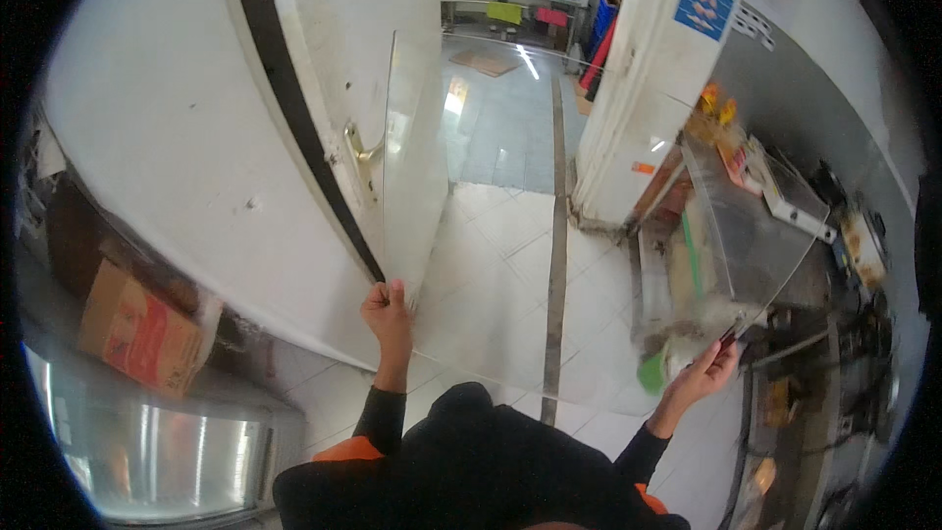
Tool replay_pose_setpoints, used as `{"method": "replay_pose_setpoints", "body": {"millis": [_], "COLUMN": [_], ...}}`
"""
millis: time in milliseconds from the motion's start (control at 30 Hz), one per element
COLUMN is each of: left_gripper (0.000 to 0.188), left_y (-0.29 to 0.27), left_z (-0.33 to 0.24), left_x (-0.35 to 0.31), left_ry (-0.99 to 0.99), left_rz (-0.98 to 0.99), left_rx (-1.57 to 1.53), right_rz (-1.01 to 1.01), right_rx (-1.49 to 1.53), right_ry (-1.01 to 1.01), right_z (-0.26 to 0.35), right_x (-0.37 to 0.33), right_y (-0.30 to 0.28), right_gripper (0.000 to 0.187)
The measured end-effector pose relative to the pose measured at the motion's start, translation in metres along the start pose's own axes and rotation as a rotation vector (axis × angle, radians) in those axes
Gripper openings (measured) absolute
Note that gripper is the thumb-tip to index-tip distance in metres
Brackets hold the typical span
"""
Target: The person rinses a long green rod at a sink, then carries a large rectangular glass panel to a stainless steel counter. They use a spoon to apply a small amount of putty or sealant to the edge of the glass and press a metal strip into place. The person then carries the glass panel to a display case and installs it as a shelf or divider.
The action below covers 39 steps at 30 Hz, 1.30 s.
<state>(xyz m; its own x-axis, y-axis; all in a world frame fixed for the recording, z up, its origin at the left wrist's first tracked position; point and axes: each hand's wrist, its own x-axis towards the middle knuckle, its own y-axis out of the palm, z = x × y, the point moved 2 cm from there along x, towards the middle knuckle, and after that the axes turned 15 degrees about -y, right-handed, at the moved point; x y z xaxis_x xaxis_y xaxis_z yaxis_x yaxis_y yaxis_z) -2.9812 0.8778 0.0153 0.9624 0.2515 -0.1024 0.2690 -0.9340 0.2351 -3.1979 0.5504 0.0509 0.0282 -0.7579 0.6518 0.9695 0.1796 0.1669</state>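
A large see-through sheet [417,167], glass or clear plastic, spans the space in front of me. Its left edge stands near the door's lever handle [365,145], and its right edge slants past the metal counter. My left hand [389,319] is closed on the sheet's lower left edge, thumb up. At the right edge, my right hand [702,373] grips the sheet with bent fingers. A small dark piece shows at those fingertips; I cannot tell what it is. The lower edge curves faintly across in front of my body.
A white door [324,59] stands at the left of a doorway with a worn frame [618,128]. To the right is a metal counter [746,245] with kitchen things. A cardboard box [142,329] sits above a glass-fronted case [147,451] at left. Cardboard [483,62] lies on the far floor.
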Motion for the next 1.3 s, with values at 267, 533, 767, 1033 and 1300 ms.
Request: {"method": "replay_pose_setpoints", "body": {"millis": [267, 533, 767, 1033, 1300], "left_gripper": [0.042, 0.045, 0.046, 0.047, 0.049], "left_y": [0.142, 0.292, 0.404, 0.526, 0.636], "left_z": [0.034, 0.036, 0.082, 0.077, 0.098], "left_x": [0.174, 0.338, 0.487, 0.623, 0.806], "left_ry": [0.063, 0.046, 0.11, 0.136, 0.116], "left_rz": [-0.023, 0.13, 0.131, -0.007, -0.079], "left_rx": [-0.012, -0.05, -0.037, -0.007, 0.046], "right_rz": [-0.027, -0.091, -0.176, -0.091, -0.049], "right_rx": [-0.103, -0.186, -0.241, -0.155, -0.109], "right_ry": [-0.232, -0.315, -0.304, -0.23, -0.167], "right_z": [-0.121, -0.192, -0.296, -0.428, -0.529], "right_x": [0.071, 0.151, 0.198, 0.289, 0.35], "right_y": [0.181, 0.337, 0.475, 0.654, 0.867], "right_gripper": [0.024, 0.02, 0.02, 0.031, 0.023]}}
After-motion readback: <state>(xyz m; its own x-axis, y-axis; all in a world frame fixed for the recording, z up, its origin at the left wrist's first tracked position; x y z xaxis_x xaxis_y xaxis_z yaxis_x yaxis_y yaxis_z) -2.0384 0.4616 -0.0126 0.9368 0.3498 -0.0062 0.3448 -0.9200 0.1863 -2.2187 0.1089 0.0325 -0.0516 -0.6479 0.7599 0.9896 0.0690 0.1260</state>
